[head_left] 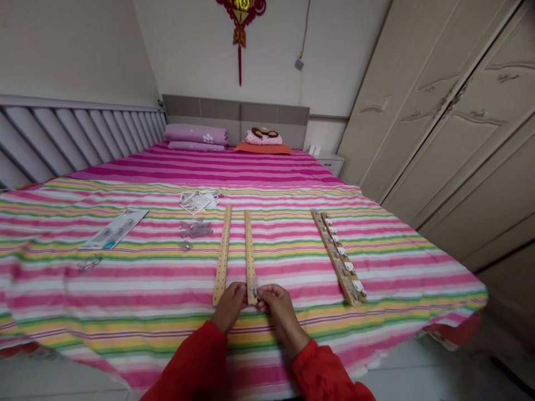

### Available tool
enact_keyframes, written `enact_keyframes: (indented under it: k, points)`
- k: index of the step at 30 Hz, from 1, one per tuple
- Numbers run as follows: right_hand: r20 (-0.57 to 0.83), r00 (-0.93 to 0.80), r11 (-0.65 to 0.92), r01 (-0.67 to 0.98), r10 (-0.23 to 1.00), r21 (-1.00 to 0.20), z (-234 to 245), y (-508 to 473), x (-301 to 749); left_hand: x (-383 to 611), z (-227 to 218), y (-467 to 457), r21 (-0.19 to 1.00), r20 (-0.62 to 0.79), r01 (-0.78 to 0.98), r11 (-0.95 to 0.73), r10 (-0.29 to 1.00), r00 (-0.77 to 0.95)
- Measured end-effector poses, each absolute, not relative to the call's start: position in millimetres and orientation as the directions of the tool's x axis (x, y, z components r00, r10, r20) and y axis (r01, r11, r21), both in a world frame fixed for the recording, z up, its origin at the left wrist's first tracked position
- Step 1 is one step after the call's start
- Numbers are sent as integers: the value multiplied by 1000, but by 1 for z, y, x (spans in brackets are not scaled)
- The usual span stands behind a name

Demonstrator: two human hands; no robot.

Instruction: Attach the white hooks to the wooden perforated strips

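Two light wooden strips with rows of holes lie lengthwise in the middle of the bed, the left strip (222, 256) apart from the right strip (249, 248). My left hand (229, 306) is closed at the left edge of the right strip's near end, thumb and fingers pressed together. On that end sits a small clear piece with a metal hook (253, 291). My right hand (279, 305) pinches at this piece from the right. The exact contact of the fingertips is partly hidden.
At right lie two wooden strips with metal hooks and white pieces (343, 259). To the left are small clear packets (196, 228), opened packaging (198, 200), a long hook pack (115, 229) and loose wire hooks (90, 262). A striped sheet (159, 289) covers the bed.
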State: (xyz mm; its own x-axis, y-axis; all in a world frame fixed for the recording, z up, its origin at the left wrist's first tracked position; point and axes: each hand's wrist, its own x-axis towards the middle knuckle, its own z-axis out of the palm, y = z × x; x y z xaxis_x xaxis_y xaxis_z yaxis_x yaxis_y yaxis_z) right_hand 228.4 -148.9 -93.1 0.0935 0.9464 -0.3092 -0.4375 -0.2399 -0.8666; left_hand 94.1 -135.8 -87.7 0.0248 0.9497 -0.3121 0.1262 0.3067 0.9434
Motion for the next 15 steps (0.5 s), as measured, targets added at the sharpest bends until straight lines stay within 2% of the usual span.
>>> enact_keyframes:
  k: [6, 15]
  points:
    - [-300, 106, -233, -410, 948, -882, -94, -147, 227, 98, -86, -134, 933, -350, 93, 347, 937, 14]
    - [-303, 107, -240, -392, 947, -888, -85, -146, 228, 105, -95, -133, 933, -321, 166, 319, 947, -14]
